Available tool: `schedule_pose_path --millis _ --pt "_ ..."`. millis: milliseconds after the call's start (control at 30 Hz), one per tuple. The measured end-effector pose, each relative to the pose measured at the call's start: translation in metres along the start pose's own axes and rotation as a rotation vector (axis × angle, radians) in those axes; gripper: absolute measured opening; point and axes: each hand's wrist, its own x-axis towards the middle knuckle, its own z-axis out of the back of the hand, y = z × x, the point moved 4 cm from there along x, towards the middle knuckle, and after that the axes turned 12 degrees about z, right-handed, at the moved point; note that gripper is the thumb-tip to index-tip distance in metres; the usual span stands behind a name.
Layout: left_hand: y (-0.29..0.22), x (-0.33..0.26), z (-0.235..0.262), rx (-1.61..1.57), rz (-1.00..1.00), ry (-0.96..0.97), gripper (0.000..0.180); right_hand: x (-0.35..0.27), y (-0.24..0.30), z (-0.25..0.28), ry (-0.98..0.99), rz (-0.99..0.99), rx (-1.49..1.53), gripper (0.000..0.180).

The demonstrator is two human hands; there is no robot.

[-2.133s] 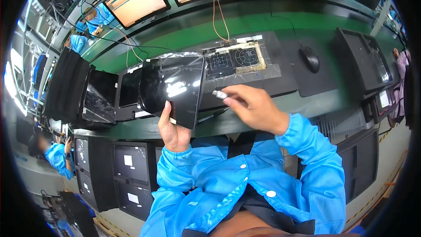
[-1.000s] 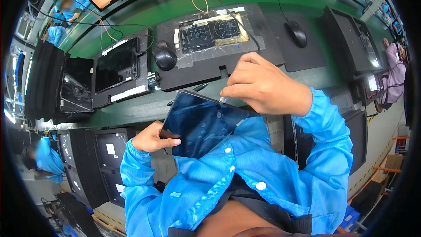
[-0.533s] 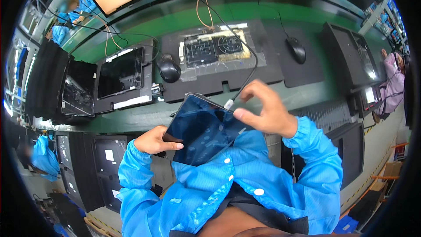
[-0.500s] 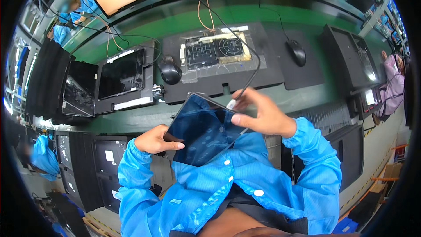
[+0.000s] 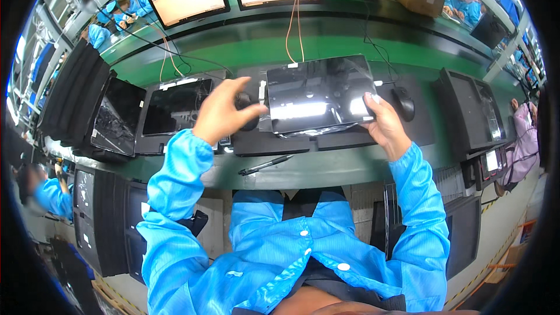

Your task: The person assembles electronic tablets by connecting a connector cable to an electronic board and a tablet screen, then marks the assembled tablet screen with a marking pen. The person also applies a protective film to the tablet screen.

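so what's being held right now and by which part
The right hand grips the glossy black flat panel by its right edge, near the lower corner. The left hand is open beside the panel's left edge, holding nothing.

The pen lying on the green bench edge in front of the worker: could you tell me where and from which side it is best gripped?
Pinch the pen at mid-barrel, coming straight down from above: it lies flat, slanted, on the bare bench, both long sides free.
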Motion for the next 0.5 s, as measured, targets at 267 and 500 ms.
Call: schedule_pose_path --millis 267,500 --pt "-0.007 -0.009 -0.072 0.385 -0.232 0.162 0.112 0.007 0.022 -0.008 0.001 -0.141 -0.856 0.057" --pt "-0.004 -0.007 -0.076 0.326 -0.237 0.152 0.095 -0.023 0.026 -0.005 0.325 0.304 -1.503 0.066"
